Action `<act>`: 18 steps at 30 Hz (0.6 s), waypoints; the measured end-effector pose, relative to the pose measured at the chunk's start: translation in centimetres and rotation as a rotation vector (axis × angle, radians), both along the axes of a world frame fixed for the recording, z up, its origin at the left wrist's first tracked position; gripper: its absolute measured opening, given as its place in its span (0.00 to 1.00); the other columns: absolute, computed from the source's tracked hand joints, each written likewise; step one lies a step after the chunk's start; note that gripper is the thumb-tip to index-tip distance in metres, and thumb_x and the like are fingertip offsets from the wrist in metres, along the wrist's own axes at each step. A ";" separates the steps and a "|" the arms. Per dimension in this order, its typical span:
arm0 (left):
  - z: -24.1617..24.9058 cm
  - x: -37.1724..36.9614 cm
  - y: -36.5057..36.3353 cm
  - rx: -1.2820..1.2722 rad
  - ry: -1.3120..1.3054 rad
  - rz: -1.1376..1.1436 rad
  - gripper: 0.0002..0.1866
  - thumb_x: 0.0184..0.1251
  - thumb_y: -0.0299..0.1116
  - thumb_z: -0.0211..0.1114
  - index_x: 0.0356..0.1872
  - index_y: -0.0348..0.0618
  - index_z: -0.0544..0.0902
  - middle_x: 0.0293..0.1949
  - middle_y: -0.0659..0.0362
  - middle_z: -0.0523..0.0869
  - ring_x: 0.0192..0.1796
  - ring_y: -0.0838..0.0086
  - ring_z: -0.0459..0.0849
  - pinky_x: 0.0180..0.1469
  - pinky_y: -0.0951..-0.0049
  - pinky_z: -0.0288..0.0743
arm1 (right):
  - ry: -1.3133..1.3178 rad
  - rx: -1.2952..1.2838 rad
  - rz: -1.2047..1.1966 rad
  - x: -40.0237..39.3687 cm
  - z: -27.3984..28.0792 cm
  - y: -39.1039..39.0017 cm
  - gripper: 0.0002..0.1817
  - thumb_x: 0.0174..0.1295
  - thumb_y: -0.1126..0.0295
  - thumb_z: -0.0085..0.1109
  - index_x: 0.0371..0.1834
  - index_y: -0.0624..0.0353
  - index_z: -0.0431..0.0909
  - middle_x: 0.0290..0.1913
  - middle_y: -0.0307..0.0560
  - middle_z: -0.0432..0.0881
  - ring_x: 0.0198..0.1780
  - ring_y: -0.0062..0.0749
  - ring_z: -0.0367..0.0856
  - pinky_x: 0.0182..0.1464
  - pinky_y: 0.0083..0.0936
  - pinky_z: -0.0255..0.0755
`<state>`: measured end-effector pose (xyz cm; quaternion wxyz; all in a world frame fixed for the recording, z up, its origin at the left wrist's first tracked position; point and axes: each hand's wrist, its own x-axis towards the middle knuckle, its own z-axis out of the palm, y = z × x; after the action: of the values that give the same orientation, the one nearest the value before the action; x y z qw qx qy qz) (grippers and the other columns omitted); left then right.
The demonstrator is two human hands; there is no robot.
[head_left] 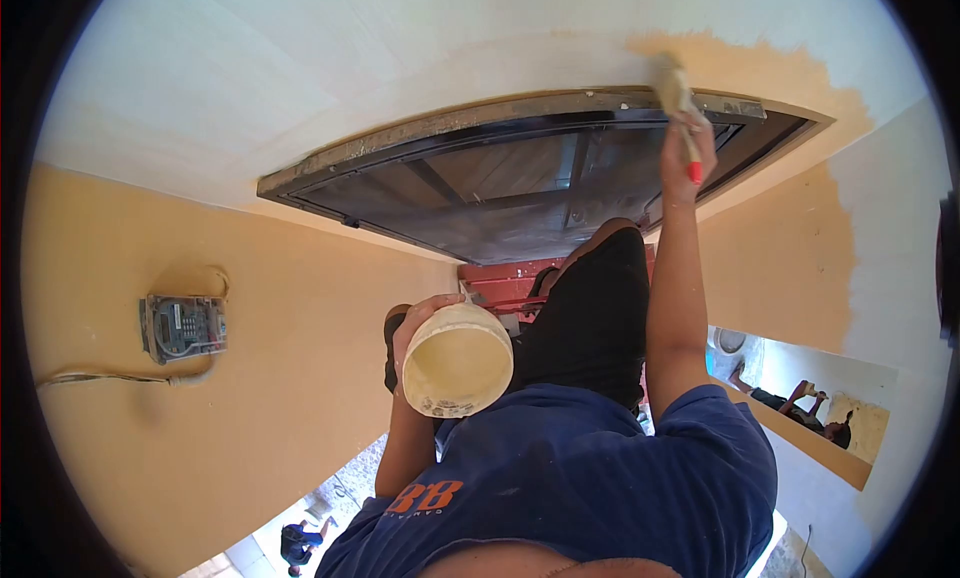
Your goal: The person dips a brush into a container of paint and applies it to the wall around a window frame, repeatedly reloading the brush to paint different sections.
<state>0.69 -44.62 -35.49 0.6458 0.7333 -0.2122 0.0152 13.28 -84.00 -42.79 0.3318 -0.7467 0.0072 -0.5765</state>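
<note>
My right hand [690, 143], raised at the upper right, is closed round the handle of a paintbrush [676, 90] with a red handle end. The blurred bristles are at the wall just above the dark window frame [430, 138], beside a patch of fresh tan paint [770, 73]. Low in front of my body, my left hand [425, 313] grips the side of a pale paint bucket [458, 363]. Cream-coloured paint coats the inside of the bucket, and smears mark its rim. Some of my left fingers are hidden behind it.
A meter box [184, 328] with a cable is fixed to the tan wall on the left. Red metal [500, 283] shows beneath my legs. Far below at lower left is a person [298, 543]; another person [800, 408] shows through an opening at right.
</note>
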 end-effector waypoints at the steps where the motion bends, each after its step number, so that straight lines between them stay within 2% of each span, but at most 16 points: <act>1: -0.4 -0.1 0.1 0.001 0.003 0.002 0.21 0.72 0.37 0.48 0.51 0.27 0.76 0.49 0.40 0.81 0.45 0.54 0.85 0.49 0.62 0.83 | -0.030 0.065 -0.098 -0.5 -0.2 -0.6 0.07 0.60 0.78 0.60 0.41 0.64 0.81 0.42 0.52 0.83 0.44 0.38 0.83 0.49 0.29 0.75; 2: -0.8 -0.1 0.3 -0.029 -0.008 -0.023 0.20 0.73 0.36 0.48 0.51 0.26 0.76 0.51 0.41 0.80 0.46 0.56 0.85 0.49 0.64 0.83 | -0.065 0.130 -0.198 -0.7 -0.4 -1.1 0.07 0.60 0.78 0.60 0.41 0.64 0.80 0.43 0.52 0.83 0.44 0.38 0.83 0.49 0.29 0.75; 3: -0.6 0.1 0.1 -0.058 -0.018 -0.052 0.19 0.73 0.35 0.48 0.50 0.26 0.76 0.52 0.42 0.79 0.47 0.57 0.85 0.49 0.65 0.83 | -0.066 0.132 -0.201 -0.7 -0.2 -1.0 0.07 0.60 0.78 0.60 0.41 0.64 0.80 0.43 0.52 0.83 0.44 0.38 0.83 0.49 0.29 0.75; 5: 0.4 -0.1 -0.5 -0.073 0.054 -0.052 0.20 0.73 0.35 0.48 0.50 0.25 0.76 0.50 0.42 0.80 0.46 0.58 0.85 0.48 0.66 0.83 | -0.103 0.031 -0.282 -0.4 0.1 -0.8 0.07 0.61 0.77 0.60 0.42 0.64 0.80 0.43 0.53 0.82 0.45 0.39 0.82 0.49 0.29 0.75; 7: 1.7 0.0 -1.5 -0.085 0.125 -0.064 0.20 0.73 0.35 0.47 0.50 0.25 0.76 0.49 0.43 0.81 0.45 0.58 0.86 0.47 0.66 0.84 | -0.081 -0.021 -0.189 0.5 0.4 1.7 0.07 0.59 0.78 0.60 0.41 0.63 0.81 0.42 0.53 0.82 0.44 0.42 0.82 0.48 0.31 0.75; 10: 2.7 0.6 -2.7 0.080 0.019 -0.098 0.22 0.72 0.38 0.49 0.51 0.23 0.75 0.44 0.42 0.84 0.42 0.56 0.86 0.45 0.63 0.84 | -0.075 0.028 0.038 2.4 0.7 7.3 0.11 0.54 0.81 0.59 0.39 0.58 0.83 0.43 0.53 0.83 0.45 0.46 0.82 0.49 0.33 0.76; 12: 2.9 0.8 -3.3 0.023 0.155 -0.124 0.26 0.70 0.42 0.50 0.52 0.24 0.75 0.40 0.40 0.85 0.39 0.53 0.87 0.44 0.60 0.84 | -0.071 0.108 0.241 3.2 -0.1 10.5 0.11 0.52 0.81 0.61 0.37 0.56 0.83 0.42 0.53 0.83 0.47 0.46 0.83 0.50 0.32 0.76; 13: 2.9 0.9 -3.4 0.028 0.161 -0.138 0.26 0.70 0.42 0.50 0.52 0.24 0.75 0.40 0.40 0.85 0.39 0.53 0.87 0.44 0.60 0.84 | -0.067 0.112 0.226 3.0 0.5 11.1 0.11 0.52 0.81 0.61 0.37 0.56 0.83 0.42 0.53 0.83 0.47 0.46 0.83 0.50 0.32 0.76; 15: 3.0 1.0 -3.6 0.045 0.155 -0.166 0.25 0.70 0.41 0.50 0.52 0.24 0.75 0.41 0.40 0.84 0.40 0.53 0.86 0.44 0.59 0.83 | -0.050 0.092 0.449 2.6 1.8 11.5 0.10 0.52 0.81 0.62 0.37 0.56 0.84 0.41 0.52 0.84 0.47 0.45 0.83 0.49 0.32 0.77; 18: 3.1 1.2 -3.8 0.063 0.138 -0.174 0.24 0.70 0.40 0.49 0.53 0.25 0.75 0.43 0.40 0.84 0.41 0.51 0.86 0.45 0.58 0.83 | -0.010 -0.031 0.346 2.4 1.0 6.4 0.09 0.53 0.80 0.62 0.37 0.56 0.83 0.39 0.51 0.84 0.46 0.43 0.84 0.48 0.30 0.77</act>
<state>1.92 -48.45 -32.38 0.6345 0.7313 -0.2305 -0.0979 15.72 -77.60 -41.78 0.4147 -0.7389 -0.1320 -0.5144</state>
